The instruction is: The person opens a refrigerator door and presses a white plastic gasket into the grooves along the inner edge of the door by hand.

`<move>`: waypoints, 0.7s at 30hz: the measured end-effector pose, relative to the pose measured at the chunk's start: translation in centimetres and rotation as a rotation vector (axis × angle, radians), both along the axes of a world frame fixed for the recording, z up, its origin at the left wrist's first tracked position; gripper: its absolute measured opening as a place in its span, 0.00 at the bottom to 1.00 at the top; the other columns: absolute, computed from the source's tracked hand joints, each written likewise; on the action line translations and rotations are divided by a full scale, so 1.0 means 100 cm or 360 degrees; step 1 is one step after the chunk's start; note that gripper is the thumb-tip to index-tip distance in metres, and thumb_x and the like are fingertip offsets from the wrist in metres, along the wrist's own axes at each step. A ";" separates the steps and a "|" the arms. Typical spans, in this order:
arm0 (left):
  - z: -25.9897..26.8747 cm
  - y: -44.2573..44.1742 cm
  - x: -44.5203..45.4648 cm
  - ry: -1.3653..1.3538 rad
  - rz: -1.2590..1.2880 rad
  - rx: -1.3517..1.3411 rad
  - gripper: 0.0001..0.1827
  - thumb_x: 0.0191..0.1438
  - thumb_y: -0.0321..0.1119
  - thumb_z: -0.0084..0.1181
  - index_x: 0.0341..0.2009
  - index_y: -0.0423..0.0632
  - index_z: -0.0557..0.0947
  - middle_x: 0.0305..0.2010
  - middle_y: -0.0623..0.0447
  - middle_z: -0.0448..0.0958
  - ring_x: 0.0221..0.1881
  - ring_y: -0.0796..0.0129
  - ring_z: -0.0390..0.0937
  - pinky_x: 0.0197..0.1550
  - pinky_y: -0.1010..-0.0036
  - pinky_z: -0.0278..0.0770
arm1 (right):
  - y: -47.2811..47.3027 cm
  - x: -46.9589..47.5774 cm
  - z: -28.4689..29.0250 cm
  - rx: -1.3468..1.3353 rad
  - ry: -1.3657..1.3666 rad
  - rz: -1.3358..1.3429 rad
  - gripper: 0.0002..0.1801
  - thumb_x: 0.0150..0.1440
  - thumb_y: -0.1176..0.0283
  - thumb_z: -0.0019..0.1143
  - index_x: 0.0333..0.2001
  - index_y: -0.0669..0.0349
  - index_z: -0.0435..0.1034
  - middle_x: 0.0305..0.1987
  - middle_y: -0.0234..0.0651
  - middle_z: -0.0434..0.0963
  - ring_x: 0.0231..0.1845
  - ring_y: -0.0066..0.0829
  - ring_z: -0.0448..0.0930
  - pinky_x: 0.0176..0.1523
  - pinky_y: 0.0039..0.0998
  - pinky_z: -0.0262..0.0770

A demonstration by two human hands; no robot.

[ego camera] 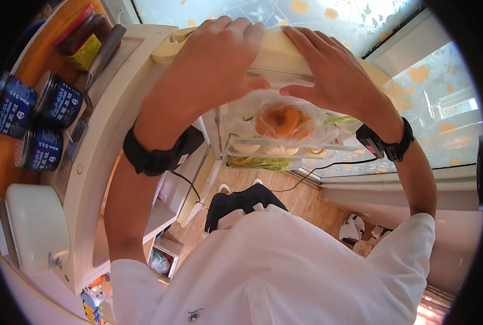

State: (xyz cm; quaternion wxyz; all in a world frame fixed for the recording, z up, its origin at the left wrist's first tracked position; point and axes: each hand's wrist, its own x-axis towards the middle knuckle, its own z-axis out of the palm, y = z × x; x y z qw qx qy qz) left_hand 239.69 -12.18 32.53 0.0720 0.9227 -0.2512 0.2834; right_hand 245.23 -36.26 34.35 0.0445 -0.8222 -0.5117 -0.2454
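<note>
An open refrigerator door [280,44] with a cream top edge stands before me. My left hand [221,61] lies over that edge near its hinge side, fingers over the far side and thumb pointing right. My right hand [326,69] rests on the same edge farther right, fingers spread and thumb pointing left. Neither hand is seen wrapped round any loose item. Below and between them, round orange fruit [282,120] in a clear plastic bag sits in an upper door shelf. Under it, a clear door bin [261,152] holds pale round items and green vegetables.
On the refrigerator's top at left stand several blue-labelled jars [42,149], a red-lidded jar [83,32] and a white container [38,227]. Patterned window panes [440,101] are behind the door and at right. Bags [352,227] lie on the floor. Black cables hang from both wrist devices.
</note>
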 end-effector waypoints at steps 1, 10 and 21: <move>0.000 -0.001 0.003 0.0035 0.0027 0.0014 0.36 0.45 0.40 0.74 0.58 0.41 0.78 0.57 0.43 0.79 0.58 0.49 0.76 0.60 0.59 0.75 | 0.003 0.000 0.001 -0.0004 0.0005 -0.0004 0.44 0.52 0.61 0.72 0.69 0.62 0.61 0.58 0.45 0.74 0.54 0.52 0.76 0.58 0.45 0.73; 0.008 -0.003 -0.003 0.0172 -0.0025 0.0004 0.35 0.44 0.42 0.73 0.53 0.36 0.75 0.51 0.37 0.77 0.54 0.43 0.75 0.59 0.56 0.73 | 0.015 -0.008 0.009 -0.0113 0.0175 -0.0134 0.42 0.53 0.64 0.71 0.69 0.61 0.60 0.57 0.44 0.74 0.56 0.52 0.75 0.60 0.44 0.72; -0.105 0.023 -0.062 -0.0225 0.0206 -0.1453 0.13 0.52 0.31 0.72 0.39 0.43 0.82 0.35 0.50 0.81 0.34 0.61 0.82 0.37 0.70 0.80 | 0.062 -0.013 0.010 -0.0209 0.0160 -0.0124 0.45 0.56 0.51 0.70 0.70 0.61 0.59 0.66 0.48 0.72 0.64 0.52 0.74 0.66 0.44 0.70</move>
